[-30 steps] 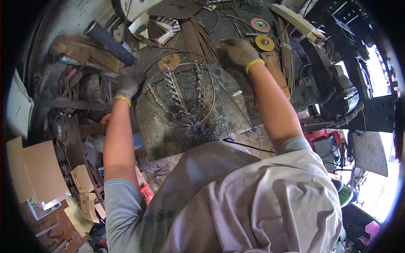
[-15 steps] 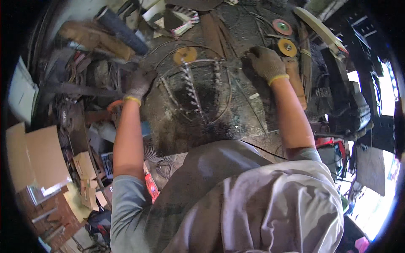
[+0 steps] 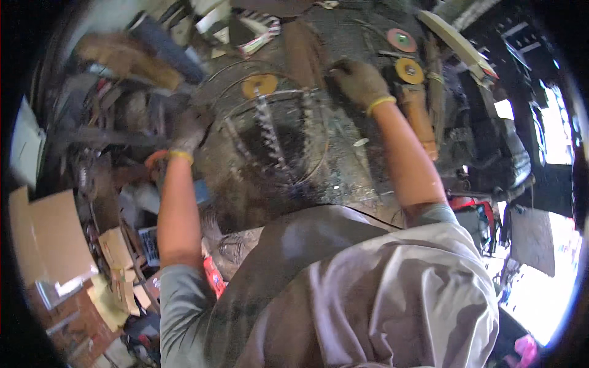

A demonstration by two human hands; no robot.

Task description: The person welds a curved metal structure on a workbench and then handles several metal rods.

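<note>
On the dark worktop (image 3: 362, 168) lies a frame of bent metal rod (image 3: 327, 138), its rounded outline crossed by twisted bars (image 3: 267, 130). Just left of it is my left hand (image 3: 190, 130), in a dark work glove with a yellow cuff; blur and shadow hide its fingers. My right hand (image 3: 361, 84), gloved the same way, hovers over the far side of the worktop, right of the frame. Its fingers curl down beside a rusty flat metal piece (image 3: 300, 54), and what they hold, if anything, is hidden. A yellow disc (image 3: 259, 86) sits at the frame's far edge.
At right lies an orange-bodied angle grinder (image 3: 419, 119) with a yellow disc, near a red-and-green disc (image 3: 402, 40). A dark cylinder (image 3: 165, 46) and a brown block (image 3: 126, 61) stand far left. Cardboard (image 3: 58, 236) and clutter fill the lower left.
My right hand has moved left, away from the grinder and closer to the rusty flat piece. My left hand has shifted slightly left and down in view. The whole view has also shifted a little.
</note>
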